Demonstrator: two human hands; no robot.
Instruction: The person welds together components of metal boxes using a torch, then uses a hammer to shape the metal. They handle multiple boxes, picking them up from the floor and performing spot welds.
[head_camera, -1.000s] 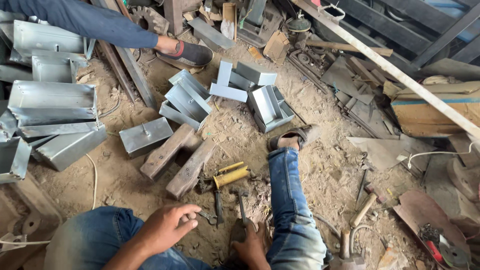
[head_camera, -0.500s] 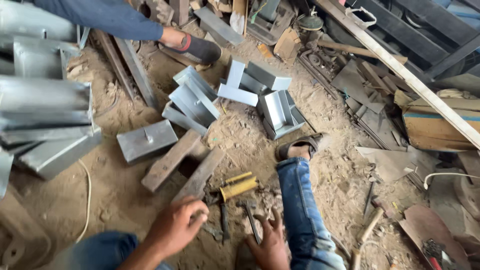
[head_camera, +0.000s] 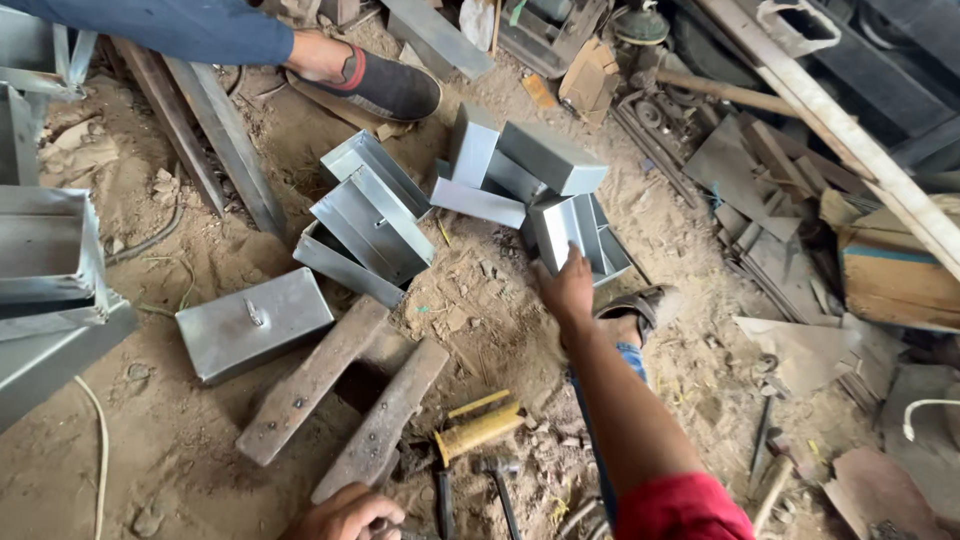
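Note:
My right hand (head_camera: 567, 290) reaches forward over the sandy floor, and its fingers lie on the near end of a grey sheet-metal box (head_camera: 560, 228). That box leans in a pile of similar open boxes (head_camera: 520, 165). My left hand (head_camera: 345, 515) sits at the bottom edge with its fingers curled, next to a dark tool part; whether it holds anything is hidden. A yellow-handled tool (head_camera: 480, 428) and a hammer (head_camera: 500, 480) lie on the floor between my hands.
Another person's dark shoe (head_camera: 385, 85) and blue trouser leg stand at the top left. A lidded metal box (head_camera: 255, 325) and two rusty steel bars (head_camera: 315, 380) lie at centre left. More open boxes (head_camera: 375, 215) lie nearby. A long wooden plank (head_camera: 850, 140) and scrap fill the right.
My right hand has moved from the tools near my lap forward to the pile of metal boxes. My left hand has drawn back to the bottom edge. The view has come closer.

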